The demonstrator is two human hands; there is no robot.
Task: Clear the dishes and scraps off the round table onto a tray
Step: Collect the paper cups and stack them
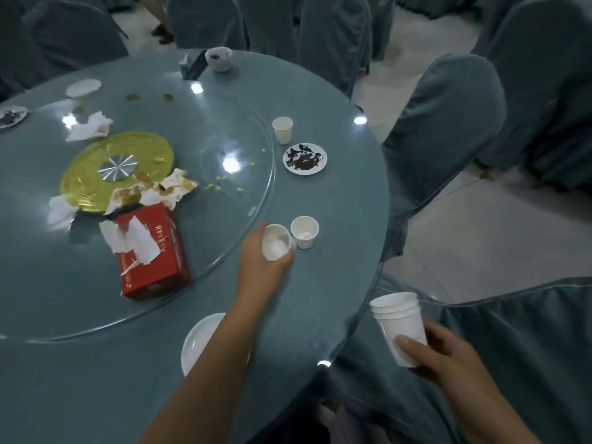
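**At the round table's (320, 299) near right edge: paper cups in both hands**

Near the right rim of the table, in the head view, the left hand (264, 262) has its fingers curled round a white paper cup (276, 243). The cup is tipped so that its mouth faces up toward the camera, with something white inside. Whether it rests on the table or is lifted cannot be told. Just to its right a second paper cup (304, 231) stands upright, also with a white residue at the bottom.

Off the table's near right edge, the right hand (445, 354) grasps a nested stack of cups (398, 315), white and tilted, with the thumb laid across its side.

Farther along the right side stand a third cup (282, 129) and, just nearer than it, a small plate (305, 158) smeared with dark scraps. A clean white plate (197, 342) lies at the near edge, partly under the left forearm. A white bowl (218, 58) with dark bits sits at the far edge.

On the glass turntable (224, 219) lie a red tissue box (157, 261), soiled crumpled tissues (173, 187), a gold disc (118, 171) and small green crumbs (213, 186). Chairs (448, 123) in blue-green covers ring the table.
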